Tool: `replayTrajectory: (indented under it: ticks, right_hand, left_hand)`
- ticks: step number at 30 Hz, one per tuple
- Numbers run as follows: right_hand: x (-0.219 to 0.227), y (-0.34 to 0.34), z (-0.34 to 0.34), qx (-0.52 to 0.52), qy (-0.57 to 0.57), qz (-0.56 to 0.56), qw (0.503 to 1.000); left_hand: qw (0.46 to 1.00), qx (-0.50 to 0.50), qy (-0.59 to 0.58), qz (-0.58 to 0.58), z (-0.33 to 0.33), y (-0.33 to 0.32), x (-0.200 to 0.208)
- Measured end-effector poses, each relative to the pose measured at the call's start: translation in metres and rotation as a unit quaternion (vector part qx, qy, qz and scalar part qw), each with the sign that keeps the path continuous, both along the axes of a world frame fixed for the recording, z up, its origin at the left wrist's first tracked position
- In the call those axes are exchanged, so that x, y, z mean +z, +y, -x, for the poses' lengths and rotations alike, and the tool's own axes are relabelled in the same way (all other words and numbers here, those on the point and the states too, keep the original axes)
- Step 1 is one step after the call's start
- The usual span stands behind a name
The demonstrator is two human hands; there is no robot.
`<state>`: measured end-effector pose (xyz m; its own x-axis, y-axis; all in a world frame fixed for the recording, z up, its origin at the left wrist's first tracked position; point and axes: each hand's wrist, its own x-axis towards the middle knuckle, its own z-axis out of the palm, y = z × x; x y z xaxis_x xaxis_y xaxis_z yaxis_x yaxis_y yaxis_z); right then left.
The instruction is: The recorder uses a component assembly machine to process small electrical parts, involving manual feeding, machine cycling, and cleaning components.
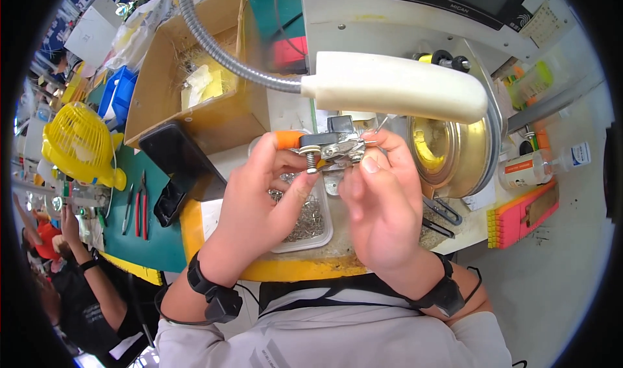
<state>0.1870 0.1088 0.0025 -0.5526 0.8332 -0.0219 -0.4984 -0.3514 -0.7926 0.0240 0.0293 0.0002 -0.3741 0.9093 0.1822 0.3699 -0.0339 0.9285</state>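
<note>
My left hand [246, 196] is closed around a small metal clamp fixture [334, 148] with a black block on top. Its thumb presses near a spring-loaded screw [311, 159], and an orange cover [289, 139] wraps the index finger. At the fixture's right end, my right hand [389, 209] pinches a thin metal piece [381, 124], close against the jaws. Where that piece meets the fixture is partly hidden by the fingertips. Below both hands lies a clear plastic tray [328, 228] holding many loose thin metal parts [305, 215].
A white lamp head [396, 85] on a flexible metal neck hangs just beyond my hands. Right of them stands a machine with a gold-coloured round part [464, 157]. A cardboard box [243, 118], a phone [175, 150], pliers [141, 206] and a yellow fan [81, 144] are to the left.
</note>
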Motion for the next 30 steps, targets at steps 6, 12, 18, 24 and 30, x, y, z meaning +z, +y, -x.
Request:
replayTrajectory:
  ticks: [6,12,18,24,30]
  right_hand:
    - [-0.001,-0.001,0.001,0.011,0.007,-0.002,1.0]
    - [-0.001,-0.006,0.0,0.005,0.027,0.02,0.999]
    - [0.013,-0.002,0.004,0.0,0.033,0.071,0.997]
    - [0.003,0.003,0.002,0.04,0.101,0.155,0.982]
    - [-0.001,0.0,0.003,0.051,0.164,0.248,0.953]
  left_hand:
    - [0.983,0.029,0.18,-0.037,0.005,-0.004,0.0]
    - [0.922,0.055,0.37,-0.095,0.004,0.0,0.002]
    - [0.917,0.049,0.391,-0.06,0.001,-0.002,0.004]
    - [0.926,0.085,0.367,-0.026,-0.001,-0.002,0.022]
    - [0.956,0.021,0.257,-0.139,0.008,0.012,0.041]
